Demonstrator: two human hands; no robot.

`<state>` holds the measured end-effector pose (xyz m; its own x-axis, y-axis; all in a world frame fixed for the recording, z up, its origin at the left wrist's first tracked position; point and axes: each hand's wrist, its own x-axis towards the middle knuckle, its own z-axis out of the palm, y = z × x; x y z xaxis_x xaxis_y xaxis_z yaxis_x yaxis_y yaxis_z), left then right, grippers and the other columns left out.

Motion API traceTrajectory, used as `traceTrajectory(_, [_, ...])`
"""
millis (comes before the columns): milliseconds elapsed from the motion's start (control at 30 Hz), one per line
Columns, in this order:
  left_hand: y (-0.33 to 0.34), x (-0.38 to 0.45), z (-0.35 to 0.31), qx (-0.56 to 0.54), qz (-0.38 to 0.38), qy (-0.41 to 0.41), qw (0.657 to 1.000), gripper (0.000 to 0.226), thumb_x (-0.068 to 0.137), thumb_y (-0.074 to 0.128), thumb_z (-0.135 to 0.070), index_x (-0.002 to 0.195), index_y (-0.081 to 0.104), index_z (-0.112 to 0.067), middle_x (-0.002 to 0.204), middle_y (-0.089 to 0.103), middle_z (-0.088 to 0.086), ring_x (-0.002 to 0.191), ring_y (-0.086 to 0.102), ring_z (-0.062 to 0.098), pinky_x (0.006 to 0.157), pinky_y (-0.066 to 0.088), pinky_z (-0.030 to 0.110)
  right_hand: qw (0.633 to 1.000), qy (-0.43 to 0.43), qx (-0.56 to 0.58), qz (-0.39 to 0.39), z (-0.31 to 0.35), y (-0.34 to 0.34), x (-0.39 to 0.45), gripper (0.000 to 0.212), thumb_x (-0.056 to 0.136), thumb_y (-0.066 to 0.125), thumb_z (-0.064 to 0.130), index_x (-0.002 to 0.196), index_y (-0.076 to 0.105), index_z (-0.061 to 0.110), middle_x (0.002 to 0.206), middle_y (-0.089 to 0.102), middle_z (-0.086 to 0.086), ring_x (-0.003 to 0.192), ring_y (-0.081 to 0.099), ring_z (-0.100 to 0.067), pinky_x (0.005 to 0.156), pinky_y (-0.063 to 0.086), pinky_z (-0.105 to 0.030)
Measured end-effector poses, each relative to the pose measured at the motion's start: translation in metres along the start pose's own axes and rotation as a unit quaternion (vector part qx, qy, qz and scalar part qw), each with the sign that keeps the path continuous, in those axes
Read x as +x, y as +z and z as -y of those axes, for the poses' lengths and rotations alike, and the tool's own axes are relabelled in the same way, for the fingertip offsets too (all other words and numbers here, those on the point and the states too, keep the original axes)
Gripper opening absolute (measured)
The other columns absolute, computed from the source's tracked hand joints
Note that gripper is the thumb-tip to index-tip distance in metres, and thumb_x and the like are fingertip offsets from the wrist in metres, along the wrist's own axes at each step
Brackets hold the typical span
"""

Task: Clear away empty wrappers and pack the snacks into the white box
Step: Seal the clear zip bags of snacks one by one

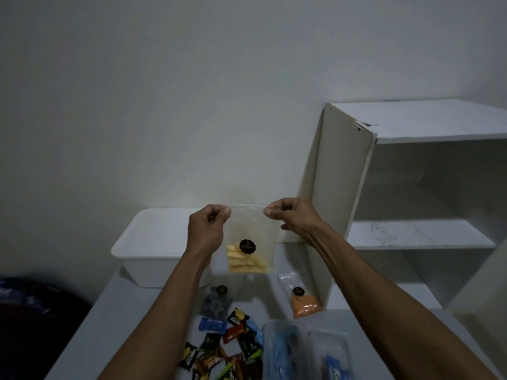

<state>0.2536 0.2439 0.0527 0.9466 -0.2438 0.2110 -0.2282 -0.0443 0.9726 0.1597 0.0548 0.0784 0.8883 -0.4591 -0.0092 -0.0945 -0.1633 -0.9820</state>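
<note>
I hold a clear bag of yellow chips (248, 250) up in the air by its top edge. My left hand (210, 229) pinches the left corner and my right hand (292, 218) pinches the right corner. The bag hangs in front of the white box (145, 248), which stands at the table's back left. Below, a bag of orange snack (303, 300) and a bag of dark snack (216, 300) lie on the table. Several small wrapped snacks (227, 349) are scattered near the front edge.
A white shelf unit (411, 187) stands at the right, its side panel close to my right hand. Two clear plastic packs (304, 349) with blue contents lie at the front right. A dark bag (33, 311) sits off the table's left side.
</note>
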Motion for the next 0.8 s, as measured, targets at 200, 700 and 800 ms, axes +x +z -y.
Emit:
traceTrajectory(200, [-0.002,0.004,0.002,-0.003,0.005,-0.008,1.0,0.01,0.092,0.065,-0.016,0.094,0.071,-0.009,0.087,0.07,-0.001,0.077,0.062,0.001,0.069,0.046,0.009,1.0,-0.006,0.009,-0.02,-0.003,-0.003,0.003,0.015,0.076,0.084,0.018,0.069,0.071,0.017,0.078,0.075,0.004,0.078,0.064,-0.008,0.066,0.048,-0.024])
traceTrajectory(700, [-0.001,0.01,0.001,0.003,0.018,0.01,1.0,0.006,0.09,0.067,-0.016,0.09,0.071,-0.011,0.087,0.072,0.001,0.085,0.066,0.009,0.072,0.049,0.009,0.999,-0.039,-0.035,-0.012,0.001,-0.01,0.004,0.019,0.081,0.079,0.022,0.088,0.075,0.005,0.088,0.075,0.0,0.072,0.066,0.008,0.062,0.047,-0.008])
traceTrajectory(800, [0.001,0.011,0.002,0.022,0.044,0.027,0.998,0.006,0.089,0.069,-0.018,0.083,0.072,-0.019,0.085,0.073,-0.001,0.087,0.067,0.013,0.081,0.052,0.023,0.992,-0.066,-0.107,0.012,0.014,-0.007,0.003,0.029,0.087,0.071,0.039,0.089,0.077,0.011,0.087,0.077,0.001,0.086,0.069,-0.002,0.076,0.051,-0.018])
